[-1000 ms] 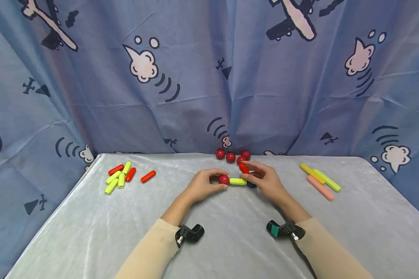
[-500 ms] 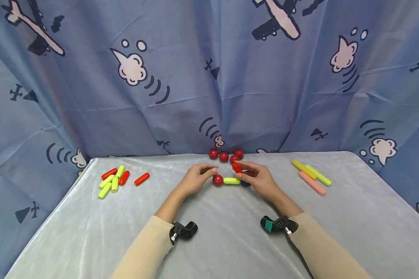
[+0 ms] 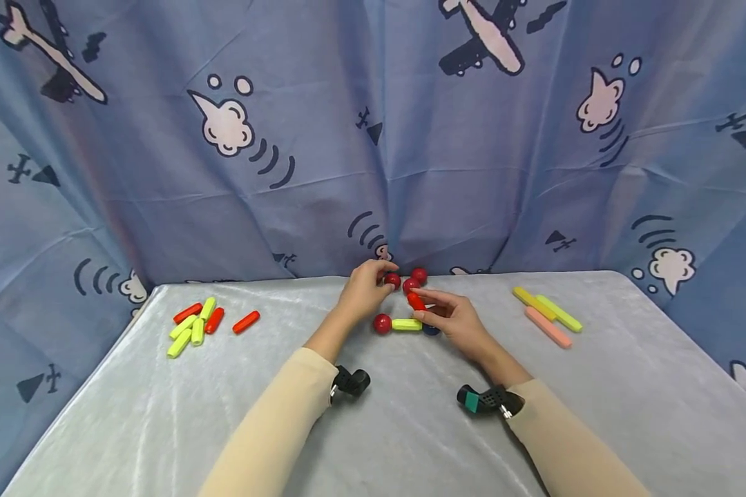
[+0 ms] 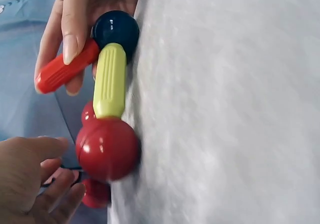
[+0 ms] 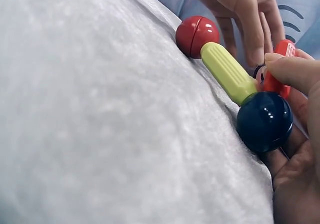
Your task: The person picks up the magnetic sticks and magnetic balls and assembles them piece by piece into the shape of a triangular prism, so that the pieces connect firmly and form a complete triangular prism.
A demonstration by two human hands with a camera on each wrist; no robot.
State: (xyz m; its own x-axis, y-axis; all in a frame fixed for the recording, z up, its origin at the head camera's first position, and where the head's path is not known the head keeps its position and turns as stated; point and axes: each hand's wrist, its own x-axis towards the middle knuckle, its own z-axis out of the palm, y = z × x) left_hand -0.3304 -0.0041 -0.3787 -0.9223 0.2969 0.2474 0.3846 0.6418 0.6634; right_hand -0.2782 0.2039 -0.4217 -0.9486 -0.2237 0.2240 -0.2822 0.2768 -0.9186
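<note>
In the head view, my left hand (image 3: 365, 288) is at the back of the table, thumb and fingers on either side of a red ball (image 3: 392, 280). The left wrist view shows its fingers apart. My right hand (image 3: 462, 323) pinches a short red rod (image 4: 67, 66) between thumb and fingers. That rod meets a dark blue ball (image 5: 265, 121), which sits against the palm side of the hand. A yellow-green rod (image 5: 228, 73) joins the blue ball to another red ball (image 3: 382, 324), and these lie on the table.
Two more red balls, one at the back (image 3: 419, 275) and one nearer (image 3: 411, 286), stand beside the hands. Several short rods (image 3: 197, 330) lie at the left. Longer yellow, green and salmon rods (image 3: 548, 327) lie at the right. A patterned curtain (image 3: 311, 138) hangs behind the table.
My left hand has let go of the red ball at the joined piece's end and moved back to the loose red balls. My right hand keeps its pinch on the red rod.
</note>
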